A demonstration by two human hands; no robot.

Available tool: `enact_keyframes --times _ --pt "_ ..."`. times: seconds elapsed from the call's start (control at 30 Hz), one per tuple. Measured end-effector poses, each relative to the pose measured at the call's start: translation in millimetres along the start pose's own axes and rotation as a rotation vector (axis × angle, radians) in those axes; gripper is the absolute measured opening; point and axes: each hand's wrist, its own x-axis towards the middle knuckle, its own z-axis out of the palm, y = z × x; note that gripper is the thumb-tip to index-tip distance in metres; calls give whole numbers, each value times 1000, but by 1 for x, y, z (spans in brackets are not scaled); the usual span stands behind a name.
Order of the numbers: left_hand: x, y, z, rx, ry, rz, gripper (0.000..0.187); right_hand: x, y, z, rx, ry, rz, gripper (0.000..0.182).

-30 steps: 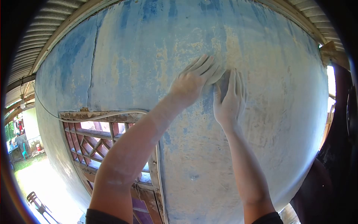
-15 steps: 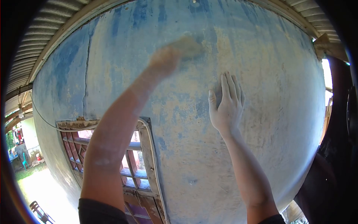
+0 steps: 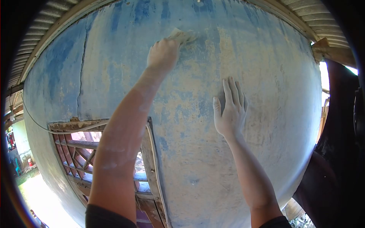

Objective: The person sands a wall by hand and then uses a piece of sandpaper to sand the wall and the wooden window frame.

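High on the wall [image 3: 190,148], my left hand [image 3: 163,54] is closed around a pale, creased sheet of sandpaper [image 3: 184,36]. The sheet lies against the faded blue paint, its grip edge hidden by my fingers. Lower and to the right, my right hand [image 3: 231,114] rests flat on the wall with its fingers stretched up and its thumb apart. Nothing is in it. Whitish dust coats both hands and forearms. Around them the paint is worn to chalky beige patches.
A wooden window frame with a lattice [image 3: 81,152] sits low on the left, behind my left forearm. A pale cable [image 3: 76,131] runs across its top. A crack [image 3: 81,76] descends the wall. Corrugated roofing [image 3: 302,17] hangs above, with a dark shape [image 3: 330,171] at right.
My left hand and the sandpaper have shifted slightly left and up over the wall, and their motion blur has lessened. My right hand stays in nearly the same place. The view has shifted a little.
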Motion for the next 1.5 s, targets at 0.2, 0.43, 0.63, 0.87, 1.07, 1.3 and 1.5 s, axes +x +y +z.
enact_keyframes --times 0.2,0.43,0.63,0.87,1.07,1.3,1.5 --pt "-15 30 23 -88 219 189 28 -2 5 -8 20 6 20 59" --pt "11 -16 -18 20 148 -12 34 -6 7 -8 54 12 32 59" --pt "-10 68 -1 46 -165 -18 30 -6 7 -13 74 -9 41 59" --pt "-12 11 -4 52 -90 -73 31 -7 9 -8 65 15 41 58" --pt "-69 24 54 -204 531 34 32 -9 10 -12 94 -5 75 58" --pt "-78 -23 46 123 285 90 25 -29 25 -16 50 -28 56 58" --pt "-102 12 23 -113 278 -269 37 -53 47 -24 7 -74 59 58"
